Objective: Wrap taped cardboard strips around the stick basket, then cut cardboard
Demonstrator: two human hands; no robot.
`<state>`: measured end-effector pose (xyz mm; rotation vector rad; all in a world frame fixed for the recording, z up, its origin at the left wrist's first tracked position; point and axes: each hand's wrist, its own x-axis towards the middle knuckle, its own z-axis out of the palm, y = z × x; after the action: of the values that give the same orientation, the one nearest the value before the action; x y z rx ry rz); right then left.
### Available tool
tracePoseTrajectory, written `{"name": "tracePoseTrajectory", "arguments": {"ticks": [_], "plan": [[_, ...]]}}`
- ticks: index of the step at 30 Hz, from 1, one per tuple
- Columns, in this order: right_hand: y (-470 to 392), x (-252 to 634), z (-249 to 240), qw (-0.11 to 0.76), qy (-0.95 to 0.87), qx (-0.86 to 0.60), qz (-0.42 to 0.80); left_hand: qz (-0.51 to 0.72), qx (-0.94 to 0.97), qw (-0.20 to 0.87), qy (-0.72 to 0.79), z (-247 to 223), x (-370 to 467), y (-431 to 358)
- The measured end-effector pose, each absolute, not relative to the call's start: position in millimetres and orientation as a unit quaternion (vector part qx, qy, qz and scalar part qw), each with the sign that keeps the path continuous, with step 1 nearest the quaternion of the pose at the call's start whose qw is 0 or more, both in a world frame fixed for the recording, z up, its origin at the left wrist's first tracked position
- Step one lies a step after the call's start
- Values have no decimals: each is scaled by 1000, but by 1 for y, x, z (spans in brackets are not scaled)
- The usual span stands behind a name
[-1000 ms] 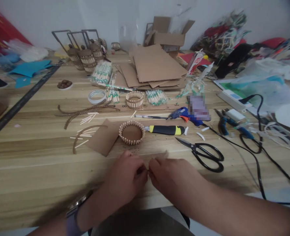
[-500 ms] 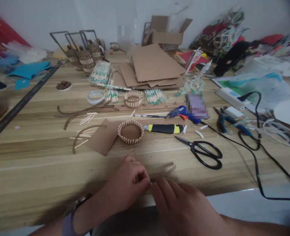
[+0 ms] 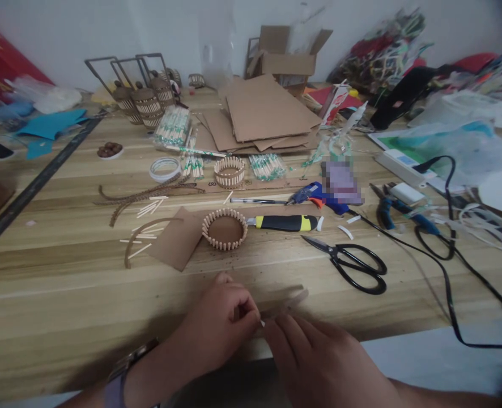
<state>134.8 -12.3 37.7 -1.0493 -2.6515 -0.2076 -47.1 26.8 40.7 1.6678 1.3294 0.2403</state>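
Near the table's front edge, my left hand (image 3: 225,323) and my right hand (image 3: 319,351) meet with pinched fingertips. A tiny white bit shows between them, and a thin brownish strip (image 3: 296,300) sticks out beyond the right fingers, blurred. What exactly each hand grips is too small to make out. Just beyond the hands is a round cardboard base (image 3: 225,228) ringed with short upright wooden pegs. A yellow and black utility knife (image 3: 283,222) points at this ring from the right. Black-handled scissors (image 3: 348,260) lie open to the right of it.
A cardboard piece (image 3: 177,241), loose sticks (image 3: 149,207) and curved brown strips (image 3: 144,195) lie left. Further back are a second peg ring (image 3: 229,171), tape (image 3: 165,169), a blue glue gun (image 3: 310,194) and stacked cardboard (image 3: 272,107). Pliers (image 3: 384,209) and a black cable (image 3: 449,283) lie right.
The brownish strip between my hands has shifted and shows longer, pointing up and to the right. My right hand has moved slightly downward; my left hand stays nearly in place.
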Motion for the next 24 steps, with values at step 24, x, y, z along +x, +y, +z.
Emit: {"name": "tracePoseTrajectory", "arguments": {"ticks": [24], "plan": [[80,144,41,-50,-768,-448,454,34,786,344,512,26,-66,35]]}}
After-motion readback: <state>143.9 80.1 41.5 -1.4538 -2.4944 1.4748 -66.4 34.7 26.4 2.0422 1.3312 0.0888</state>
